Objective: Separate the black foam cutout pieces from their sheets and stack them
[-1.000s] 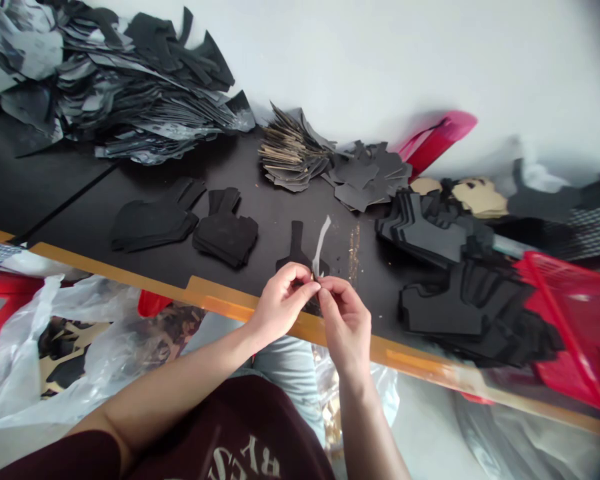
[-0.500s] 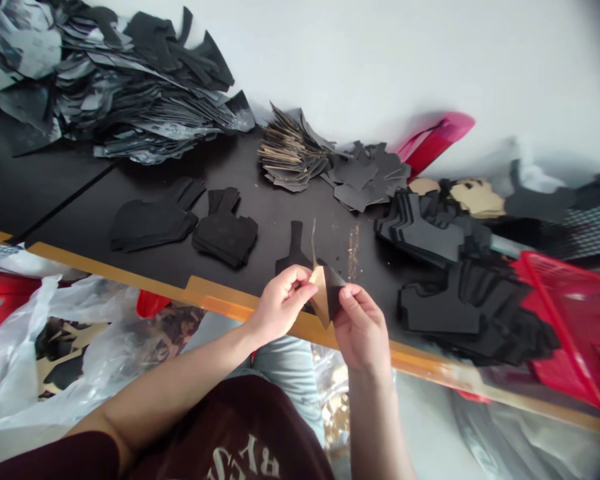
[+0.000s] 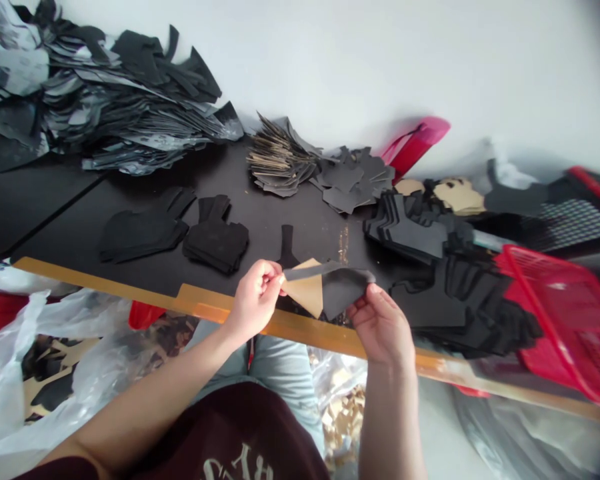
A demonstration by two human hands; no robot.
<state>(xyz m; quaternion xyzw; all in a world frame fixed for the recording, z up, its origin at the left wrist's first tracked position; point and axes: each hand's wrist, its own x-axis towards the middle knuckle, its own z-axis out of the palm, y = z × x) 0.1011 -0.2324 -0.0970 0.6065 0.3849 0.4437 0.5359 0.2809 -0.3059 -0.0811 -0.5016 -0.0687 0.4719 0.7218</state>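
Note:
Between my two hands, above the table's front edge, is a thin cut sheet piece point(image 3: 340, 290), dark grey on the right and tan on the left. A narrow dark strip runs along its upper edge from hand to hand. My left hand point(image 3: 257, 297) pinches the left end where strip and tan part meet. My right hand point(image 3: 385, 323) grips the dark right end between thumb and fingers. I cannot tell whether the tan part is a separate layer. Behind lies a black cut piece point(image 3: 287, 243) with a narrow neck, partly hidden.
Black cut pieces lie in stacks point(image 3: 216, 240) left and piles point(image 3: 430, 300) right on the dark table point(image 3: 260, 217). A large heap of sheets point(image 3: 145, 100) rests against the wall. A red basket point(image 3: 570, 320) stands right. Plastic bags with offcuts point(image 3: 55, 373) are below.
My hands have moved apart, left hand leftward and right hand rightward. The piece, folded upright between them before, is now stretched out with the dark strip across its top.

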